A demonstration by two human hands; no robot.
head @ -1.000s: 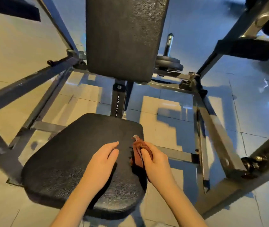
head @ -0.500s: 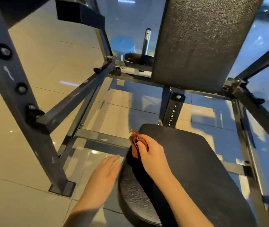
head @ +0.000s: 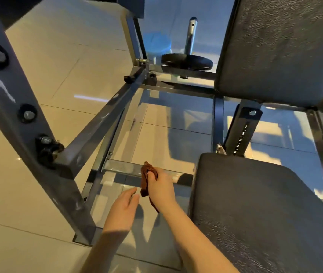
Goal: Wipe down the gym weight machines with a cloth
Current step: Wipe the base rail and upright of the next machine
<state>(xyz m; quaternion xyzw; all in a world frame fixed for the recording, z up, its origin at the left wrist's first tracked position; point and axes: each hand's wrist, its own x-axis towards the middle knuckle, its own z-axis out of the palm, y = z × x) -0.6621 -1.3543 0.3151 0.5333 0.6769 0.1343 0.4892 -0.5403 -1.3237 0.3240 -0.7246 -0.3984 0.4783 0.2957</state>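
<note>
Rust-brown cloth [head: 146, 180], seen from the head view, is bunched in the right hand [head: 159, 187], pinched between thumb and fingers. It hangs just left of the seat [head: 255, 203] and over the low crossbar [head: 123, 167]; whether it touches the bar I cannot tell. The left hand [head: 124, 205] is just beside it, fingers relaxed, holding nothing. Nothing shows which surfaces are already wiped. I judge the job far from finished: the crossbar looks next, with the upright [head: 19, 107], backrest [head: 278, 46] and plate [head: 186, 62] left.
</note>
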